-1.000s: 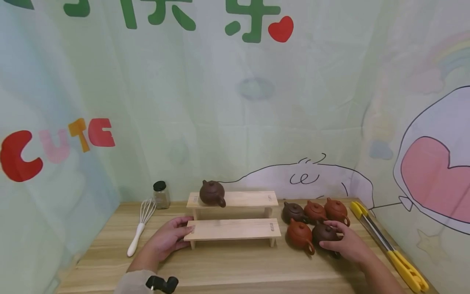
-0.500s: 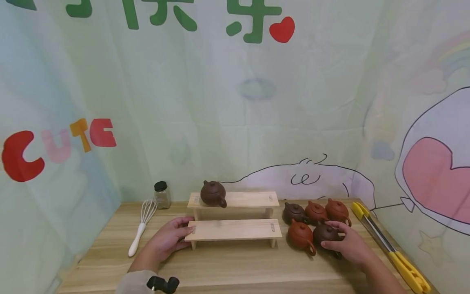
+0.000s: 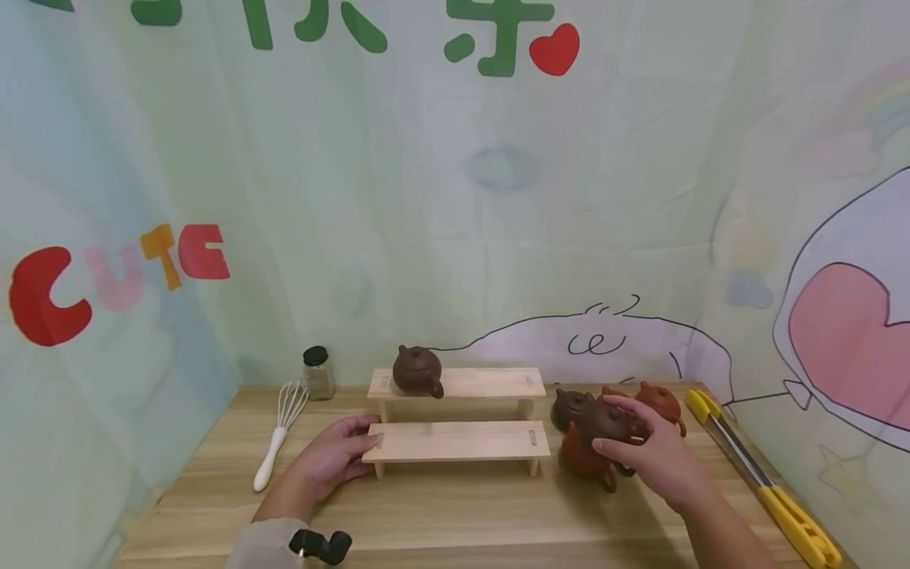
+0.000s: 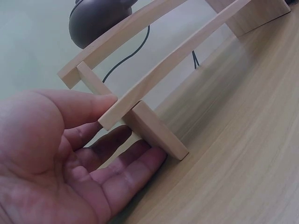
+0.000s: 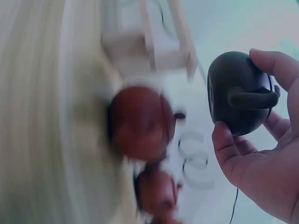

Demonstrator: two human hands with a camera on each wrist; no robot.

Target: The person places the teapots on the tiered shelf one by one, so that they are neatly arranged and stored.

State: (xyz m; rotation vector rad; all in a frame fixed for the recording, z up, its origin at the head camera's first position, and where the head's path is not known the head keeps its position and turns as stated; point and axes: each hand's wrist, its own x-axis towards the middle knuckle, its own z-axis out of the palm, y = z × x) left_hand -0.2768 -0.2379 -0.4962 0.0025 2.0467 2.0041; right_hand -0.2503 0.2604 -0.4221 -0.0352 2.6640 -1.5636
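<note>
My right hand (image 3: 661, 462) grips a dark brown teapot (image 5: 236, 77) by its body, thumb on one side and fingers on the other. The pot is lifted off the table, overlapping a reddish clay teapot (image 3: 583, 460) in the head view. At the left end of a two-step wooden stand (image 3: 458, 441), my left hand (image 3: 332, 465) holds the lower step. Its thumb presses the board's end while the other fingers curl beside the leg (image 4: 159, 130). Another dark brown teapot (image 3: 417, 370) sits on the upper step, toward the left.
Behind the held pot are a dark teapot (image 3: 569, 408) and two reddish ones, one mostly hidden and one (image 3: 659, 401) at the right. Yellow-handled tongs (image 3: 761, 474) lie along the right edge. A whisk (image 3: 277, 438) and a black-lidded jar (image 3: 318, 375) stand left.
The right hand has raised the dark brown teapot from the front of the group and shifted it slightly left. The left hand stays on the stand.
</note>
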